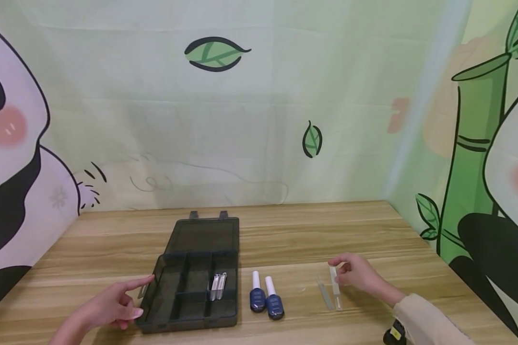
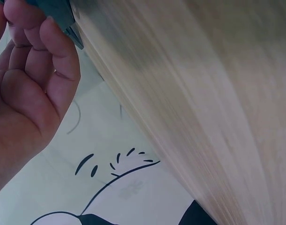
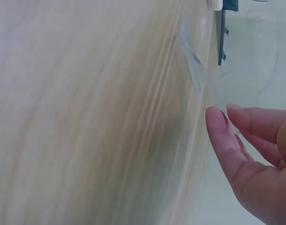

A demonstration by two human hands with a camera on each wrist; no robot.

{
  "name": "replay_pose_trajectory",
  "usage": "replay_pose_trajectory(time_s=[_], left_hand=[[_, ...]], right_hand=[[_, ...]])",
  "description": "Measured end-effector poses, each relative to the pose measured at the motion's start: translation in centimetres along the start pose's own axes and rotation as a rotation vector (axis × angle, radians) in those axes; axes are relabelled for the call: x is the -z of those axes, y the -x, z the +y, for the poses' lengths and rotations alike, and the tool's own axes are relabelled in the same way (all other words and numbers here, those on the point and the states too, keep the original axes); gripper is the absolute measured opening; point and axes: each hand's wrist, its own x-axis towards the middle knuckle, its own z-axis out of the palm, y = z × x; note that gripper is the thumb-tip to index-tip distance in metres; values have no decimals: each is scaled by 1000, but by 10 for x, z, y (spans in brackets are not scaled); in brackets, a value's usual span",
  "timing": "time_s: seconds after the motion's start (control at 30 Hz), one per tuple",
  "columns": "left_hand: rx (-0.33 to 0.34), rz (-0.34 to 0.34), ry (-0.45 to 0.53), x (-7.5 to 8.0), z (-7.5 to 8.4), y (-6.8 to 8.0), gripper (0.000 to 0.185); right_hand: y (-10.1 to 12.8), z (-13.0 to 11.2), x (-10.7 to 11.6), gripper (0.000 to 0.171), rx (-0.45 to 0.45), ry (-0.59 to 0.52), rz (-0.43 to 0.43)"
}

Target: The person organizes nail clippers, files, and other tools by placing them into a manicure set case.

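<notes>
My right hand (image 1: 355,274) pinches a narrow glass nail file (image 1: 335,282) by its far end, between thumb and fingers. It has a frosted whitish stretch and a clear near end; in the right wrist view the nail file (image 3: 209,82) slants away from the fingertips. A second, greyish nail file (image 1: 325,294) lies just left of it on the table. At the left, my left hand (image 1: 114,304) rests against the side of a dark see-through compartment box (image 1: 155,292), index finger stretched along its latch. Two silver nail clippers (image 1: 217,286) lie in a right-hand compartment.
Between the box and the files lie two dark blue nail polish bottles (image 1: 257,294) with white caps. A small clear piece (image 1: 301,289) sits right of them. The box lid (image 1: 207,235) is folded back toward the cloth backdrop (image 1: 259,143) behind the wooden table (image 1: 306,230).
</notes>
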Motion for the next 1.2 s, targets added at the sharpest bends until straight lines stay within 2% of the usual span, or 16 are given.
replay_pose_trajectory(time_s=[0.1,0.27,0.47,0.73,1.0,1.2], left_hand=[[9,5,2,0,0,0,72],[3,18,-19,-1,1,0,71],[-22,6,2,0,-1,1,56],[-34,-8,-2,2,-2,0,52],[-11,8,-31,1,0,0,67],[-20,-6,-11,3,-2,1,58]], right_hand=[[-1,1,0,32,-28,-89,7],[-4,1,1,35,-62,-173,23],[-6,-2,1,37,-112,-276,101],[-14,-6,-6,40,-148,-396,184],[-21,-13,-15,37,-131,-437,188],[-27,-15,-24,40,-106,-490,152]])
